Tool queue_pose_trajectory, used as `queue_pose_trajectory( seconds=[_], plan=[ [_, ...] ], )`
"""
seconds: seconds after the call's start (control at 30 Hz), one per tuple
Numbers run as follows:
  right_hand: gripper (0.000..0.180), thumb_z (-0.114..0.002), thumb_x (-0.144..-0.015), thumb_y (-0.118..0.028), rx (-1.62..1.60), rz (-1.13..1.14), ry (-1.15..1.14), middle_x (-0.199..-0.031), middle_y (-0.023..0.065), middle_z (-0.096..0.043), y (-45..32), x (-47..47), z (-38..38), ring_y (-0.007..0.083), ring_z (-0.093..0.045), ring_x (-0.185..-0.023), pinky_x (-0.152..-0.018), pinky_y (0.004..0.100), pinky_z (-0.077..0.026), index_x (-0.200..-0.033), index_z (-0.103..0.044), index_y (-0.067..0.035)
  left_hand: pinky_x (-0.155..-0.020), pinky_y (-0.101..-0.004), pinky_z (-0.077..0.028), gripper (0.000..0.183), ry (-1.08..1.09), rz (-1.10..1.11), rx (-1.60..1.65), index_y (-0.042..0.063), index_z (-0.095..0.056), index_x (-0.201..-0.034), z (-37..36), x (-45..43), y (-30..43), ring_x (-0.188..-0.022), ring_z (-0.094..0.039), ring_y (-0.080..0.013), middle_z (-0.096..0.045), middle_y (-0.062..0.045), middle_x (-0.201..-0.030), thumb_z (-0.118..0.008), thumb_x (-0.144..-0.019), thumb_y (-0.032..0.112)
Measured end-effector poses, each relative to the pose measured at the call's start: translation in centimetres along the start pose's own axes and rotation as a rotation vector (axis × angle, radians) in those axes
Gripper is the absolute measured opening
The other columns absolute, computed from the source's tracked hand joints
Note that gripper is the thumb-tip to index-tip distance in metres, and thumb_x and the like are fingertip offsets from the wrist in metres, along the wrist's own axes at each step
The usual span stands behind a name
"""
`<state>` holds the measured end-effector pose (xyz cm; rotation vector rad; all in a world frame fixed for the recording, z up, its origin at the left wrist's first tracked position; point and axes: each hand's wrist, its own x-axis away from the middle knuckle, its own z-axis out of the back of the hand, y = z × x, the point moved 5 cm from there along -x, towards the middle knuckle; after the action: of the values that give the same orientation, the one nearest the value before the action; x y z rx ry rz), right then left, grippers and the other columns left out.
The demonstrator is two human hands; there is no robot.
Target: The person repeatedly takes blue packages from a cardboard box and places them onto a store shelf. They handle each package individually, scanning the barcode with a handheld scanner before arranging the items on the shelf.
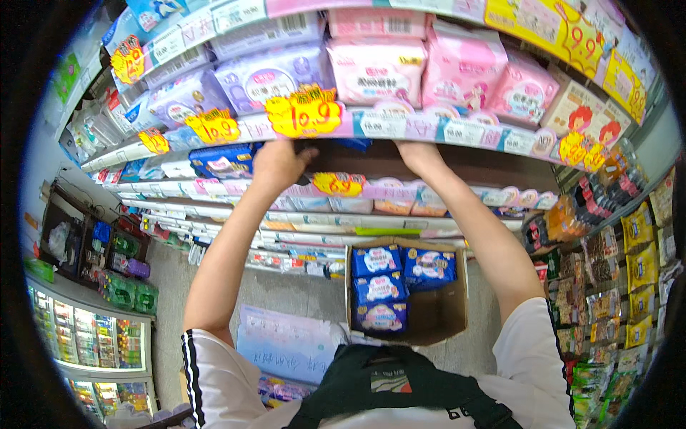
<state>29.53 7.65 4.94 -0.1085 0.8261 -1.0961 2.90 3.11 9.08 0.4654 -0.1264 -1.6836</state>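
Both my arms reach into a shelf gap beneath the row of lilac and pink packs. My left hand [278, 163] is beside a dark blue soft pack [221, 162] of what look like sanitary pads. Its thumb points right, while the fingertips go out of sight under the upper shelf's edge. Further right, my right hand [419, 155] is in the same gap, its fingers hidden by that edge. Between the hands, a bit of a blue pack [351, 143] shows at the back. Whether either hand grips anything is hidden.
Below stands an open cardboard box [461, 316] holding several blue packs [379, 289]. The upper shelf's price strip [386, 124] overhangs my hands. Bottles [584, 198] and hanging snack bags [640, 268] line the right. Lit drinks coolers [91, 338] stand at left; another printed carton [284, 343] lies below.
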Motion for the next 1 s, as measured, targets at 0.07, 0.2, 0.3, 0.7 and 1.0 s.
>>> queue_pose_trajectory(
  seconds=[0.07, 0.2, 0.3, 0.7, 1.0],
  plan=[
    [0.034, -0.061, -0.095, -0.021, 0.104, -0.057, -0.106, -0.111, 0.0223, -0.066, 2.0, -3.1, -0.6, 0.0390, -0.062, -0.112, -0.101, 0.0484, -0.047, -0.123, -0.059, -0.002, -0.102, -0.0414, -0.044, 0.049, -0.010, -0.174, -0.012, 0.007, -0.062, -0.129, -3.6, -3.7, -1.2, -0.122, -0.058, -0.0340, -0.064, -0.016, -0.129, -0.071, -0.090, 0.036],
    [0.034, -0.061, -0.096, -0.022, -0.266, -0.498, -0.150, -0.114, 0.0201, -0.066, 2.4, -5.7, -2.8, 0.0376, -0.062, -0.112, -0.101, 0.0487, -0.048, -0.125, -0.059, -0.005, -0.100, -0.0399, -0.046, 0.048, 0.338, -0.584, -0.154, 0.015, -0.061, -0.133, -6.9, -7.8, -2.5, -0.117, -0.059, -0.0277, -0.066, -0.010, -0.124, -0.071, -0.091, 0.036],
    [0.034, -0.062, -0.096, -0.023, -0.983, -0.889, 0.018, -0.116, 0.0185, -0.066, 2.1, -4.9, -3.9, 0.0367, -0.062, -0.113, -0.101, 0.0490, -0.048, -0.125, -0.059, -0.006, -0.093, -0.0382, -0.049, 0.048, 0.032, -0.225, 0.124, 0.014, -0.061, -0.132, -6.2, -9.5, -1.8, -0.111, -0.061, -0.0258, -0.067, -0.009, -0.119, -0.072, -0.090, 0.035],
    [0.045, -0.074, -0.090, -0.016, -1.535, -0.882, -0.396, -0.121, 0.0131, -0.066, -5.3, 5.0, -2.4, 0.0252, -0.065, -0.111, -0.092, 0.0432, -0.057, -0.129, -0.056, -0.005, -0.063, -0.0262, -0.055, 0.041, -0.359, 0.361, 1.313, 0.001, -0.068, -0.114, -0.8, 2.1, -1.1, -0.076, -0.066, -0.0142, -0.069, -0.008, -0.098, -0.082, -0.082, 0.022],
    [0.047, -0.063, -0.096, -0.010, -1.615, -0.708, -0.281, -0.129, 0.0122, -0.062, -9.5, 16.8, 3.2, 0.0258, -0.064, -0.115, -0.096, 0.0467, -0.055, -0.140, -0.046, -0.006, -0.067, -0.0240, -0.054, 0.035, -0.278, 0.294, 1.290, -0.001, -0.073, -0.113, 1.4, 14.6, -1.4, -0.079, -0.067, -0.0102, -0.074, -0.008, -0.096, -0.080, -0.083, 0.016]
  ],
)
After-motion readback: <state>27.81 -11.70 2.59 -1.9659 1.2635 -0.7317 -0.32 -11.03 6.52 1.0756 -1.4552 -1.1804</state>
